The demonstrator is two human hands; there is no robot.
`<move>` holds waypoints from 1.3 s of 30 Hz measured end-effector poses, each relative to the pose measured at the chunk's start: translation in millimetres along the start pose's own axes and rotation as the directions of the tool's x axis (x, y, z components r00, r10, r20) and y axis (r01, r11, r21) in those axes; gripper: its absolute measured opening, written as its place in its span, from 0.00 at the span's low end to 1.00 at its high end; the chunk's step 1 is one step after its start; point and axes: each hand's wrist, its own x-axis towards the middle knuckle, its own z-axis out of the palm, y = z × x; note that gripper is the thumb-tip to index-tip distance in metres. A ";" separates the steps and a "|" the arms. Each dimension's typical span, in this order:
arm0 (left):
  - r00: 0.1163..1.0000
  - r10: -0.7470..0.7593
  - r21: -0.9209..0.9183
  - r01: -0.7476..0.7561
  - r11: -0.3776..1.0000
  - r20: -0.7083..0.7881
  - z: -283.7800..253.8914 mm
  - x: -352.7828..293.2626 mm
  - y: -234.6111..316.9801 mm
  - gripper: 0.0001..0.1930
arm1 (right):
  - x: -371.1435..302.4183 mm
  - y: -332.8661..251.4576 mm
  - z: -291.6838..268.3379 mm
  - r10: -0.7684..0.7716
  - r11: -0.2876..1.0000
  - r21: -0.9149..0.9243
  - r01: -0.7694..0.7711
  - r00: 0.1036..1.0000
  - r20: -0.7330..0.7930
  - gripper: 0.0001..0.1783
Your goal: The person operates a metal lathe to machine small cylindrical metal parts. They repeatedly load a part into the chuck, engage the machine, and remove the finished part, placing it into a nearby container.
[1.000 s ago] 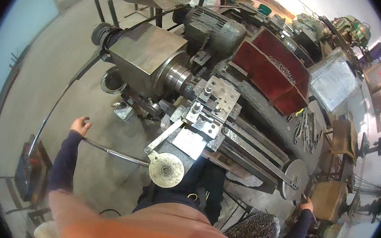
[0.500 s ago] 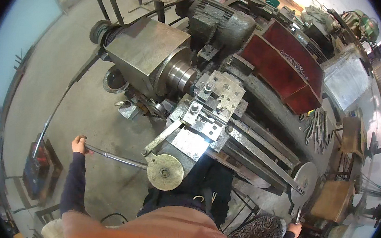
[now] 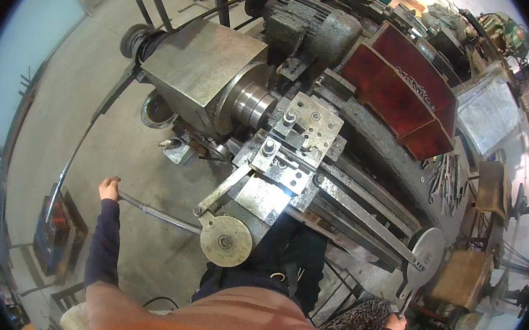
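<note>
A metal lathe stands before me, with a boxy headstock [image 3: 201, 65] and a shiny round spindle nose [image 3: 254, 105]. Beside the spindle sits the bolted tool block [image 3: 305, 128]. My left hand [image 3: 109, 188] is closed round the outer end of a long steel lever [image 3: 162, 214], which runs to a round brass-coloured disc [image 3: 225, 241] at the near side of the machine. Low on the right, my right hand [image 3: 396, 325] grips a shorter metal lever [image 3: 406, 300] below a grey disc [image 3: 428, 251]. A slotted bar [image 3: 367, 213] links that disc with the tool block.
Behind the lathe lie a motor [image 3: 314, 28] and a dark red bin [image 3: 403, 89] of small metal parts. Several wrenches [image 3: 445, 181] rest at the right. A heap of small metal pieces [image 3: 358, 321] is near my right forearm. A rod reaches a block [image 3: 57, 228] at left.
My right hand has swung its lever to the left and slightly toward me. The left hand, still on the long lever, has shifted only a little. The view has moved slightly.
</note>
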 end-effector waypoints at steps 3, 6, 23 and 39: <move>1.000 0.011 0.055 -0.010 0.998 -0.004 0.3 -13.5 23.7 0.11 | 2.0 3.2 1.5 0.035 0.999 -0.018 -0.035 0.999 -0.024 0.24; 0.999 0.043 0.018 -0.044 0.999 0.026 -3.9 7.4 -2.0 0.11 | 1.6 7.2 12.6 0.021 1.000 -0.016 -0.024 0.987 -0.160 0.24; 0.728 0.242 0.660 -0.685 0.310 0.642 162.7 65.1 102.1 0.16 | 148.4 -36.5 -30.7 -0.049 0.840 -0.543 -0.019 0.993 -0.112 0.26; 0.740 0.141 0.663 -0.658 0.357 0.658 218.1 76.5 60.4 0.17 | 84.2 -62.7 -65.2 -0.347 0.873 0.284 0.398 0.913 -0.213 0.22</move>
